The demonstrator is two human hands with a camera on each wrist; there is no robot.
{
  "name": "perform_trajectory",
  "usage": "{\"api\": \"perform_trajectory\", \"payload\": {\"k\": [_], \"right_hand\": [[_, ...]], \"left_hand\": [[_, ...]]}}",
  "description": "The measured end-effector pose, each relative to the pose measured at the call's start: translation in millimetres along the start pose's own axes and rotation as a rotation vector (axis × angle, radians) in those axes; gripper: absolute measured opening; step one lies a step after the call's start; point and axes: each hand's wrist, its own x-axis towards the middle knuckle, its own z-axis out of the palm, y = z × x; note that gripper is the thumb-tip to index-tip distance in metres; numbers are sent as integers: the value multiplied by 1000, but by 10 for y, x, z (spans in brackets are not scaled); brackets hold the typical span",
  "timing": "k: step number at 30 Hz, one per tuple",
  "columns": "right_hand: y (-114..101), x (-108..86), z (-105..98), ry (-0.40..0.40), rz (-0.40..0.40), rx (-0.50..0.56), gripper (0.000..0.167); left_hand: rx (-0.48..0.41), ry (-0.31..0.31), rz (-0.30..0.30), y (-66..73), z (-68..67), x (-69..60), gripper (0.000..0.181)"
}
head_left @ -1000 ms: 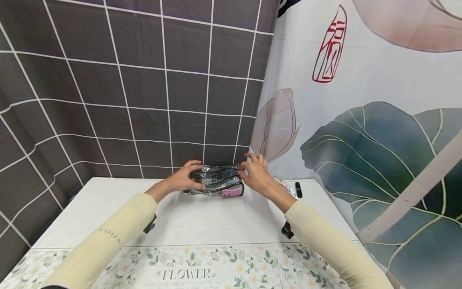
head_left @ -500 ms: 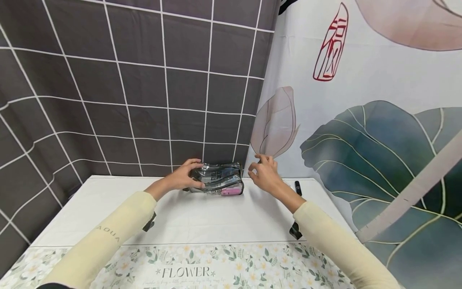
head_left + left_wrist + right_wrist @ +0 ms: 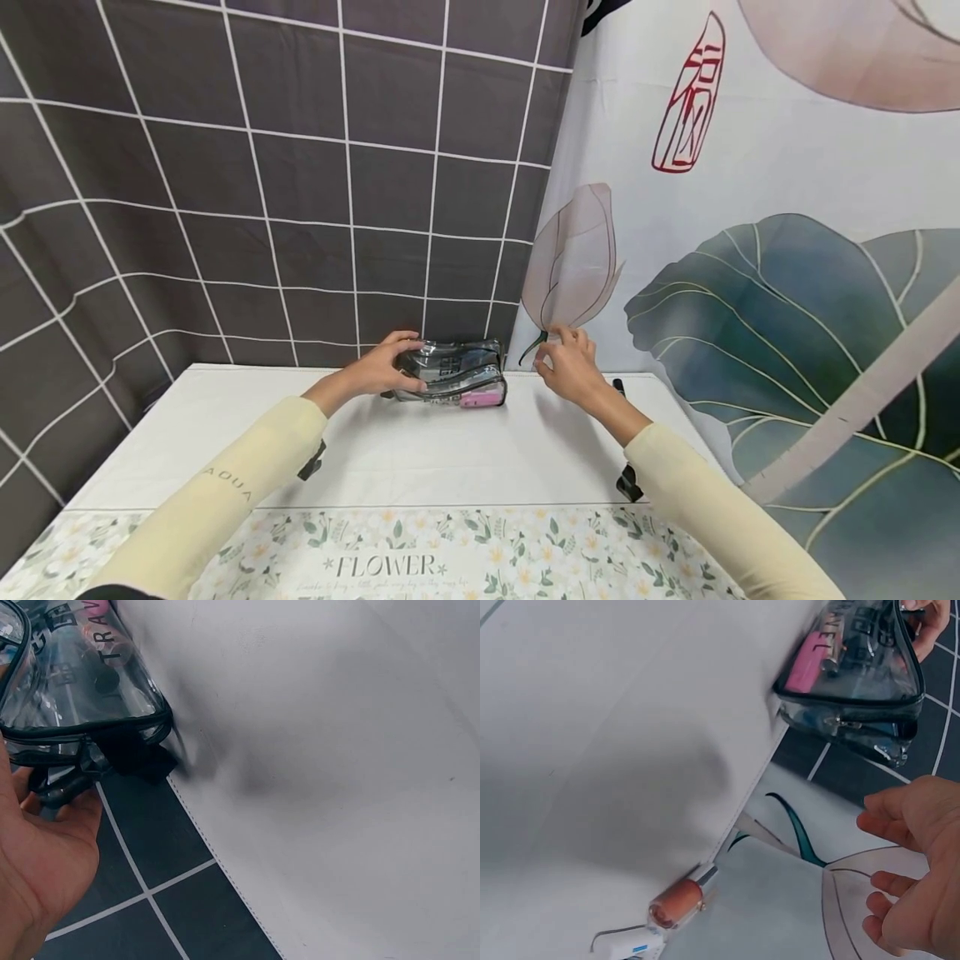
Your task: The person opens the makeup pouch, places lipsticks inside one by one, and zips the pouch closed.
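A clear travel pouch (image 3: 457,377) with black edging stands near the table's back edge. My left hand (image 3: 377,368) grips its left end, thumb in front and fingers at the back. A pink item (image 3: 808,664) and other small things show through its wall. To the right of the pouch, my right hand (image 3: 572,368) hovers apart from it, fingers loosely bent and holding nothing. Below that hand in the right wrist view lie a small bottle (image 3: 679,901) with orange-brown contents and a silver cap, and a white item (image 3: 630,945) partly cut off.
A black tube (image 3: 618,387), mostly hidden behind the right wrist, lies on the white tabletop (image 3: 450,458). Behind the table hang a dark grid cloth (image 3: 300,167) and a leaf-patterned cloth (image 3: 750,292). Flower print covers the front of the table.
My right hand has left the right end of the pouch and moved to the right, over the small items. My left hand and the pouch have stayed in place.
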Motion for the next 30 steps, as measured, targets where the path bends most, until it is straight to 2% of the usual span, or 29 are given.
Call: {"api": "perform_trajectory", "payload": {"k": [10,17,23,28,30], "right_hand": [[155,-66,32,-48,41,-30,17],[313,-45,-37,-54,78,-41,20],[463,-109,-32,-56,124,-80,20],[590,-197,-20,-112,183,-117,22],[638,-237,-19,-137,206,-120,22]], "left_hand": [[-17,-10,-5,-35,45,-17,92],[1,2,-1,-14,-26,32,93],[13,-6,-3,-10,-38,34,94],[6,-3,22,-29,-24,21,96],[24,5,48,-78,-14,33,96]]}}
